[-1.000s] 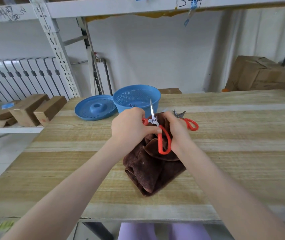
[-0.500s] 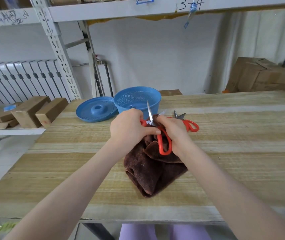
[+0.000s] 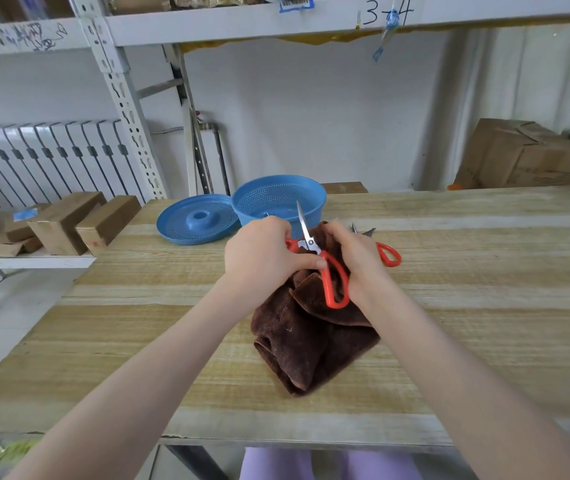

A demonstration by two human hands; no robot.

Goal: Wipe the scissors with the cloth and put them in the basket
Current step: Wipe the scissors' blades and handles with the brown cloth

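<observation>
While the left hand (image 3: 262, 258) curls its fingers (image 3: 314, 262) round the pivot and one loop of the orange-handled steel scissors (image 3: 309, 242), the right hand (image 3: 356, 258) bunches the dark brown terry cloth (image 3: 304, 341) in curled fingers beside them. The pair is held open above the middle of the pale wooden desk (image 3: 484, 306), one blade pointing up and bare. The other blade cannot be seen and is probably wrapped in the cloth.

The wiping looks to be under way. To do it well, the right hand should draw the cloth from pivot to tip along the flat of each blade, keeping fingers off the cutting edge, while the left hand holds the handles steady and open.

The round blue perforated plastic basket (image 3: 314, 202) stands near the desk's far edge, just beyond the hands, with its blue lid (image 3: 195, 223) beside it. A second orange-handled pair (image 3: 389, 254) lies on the desk behind the right hand.
</observation>
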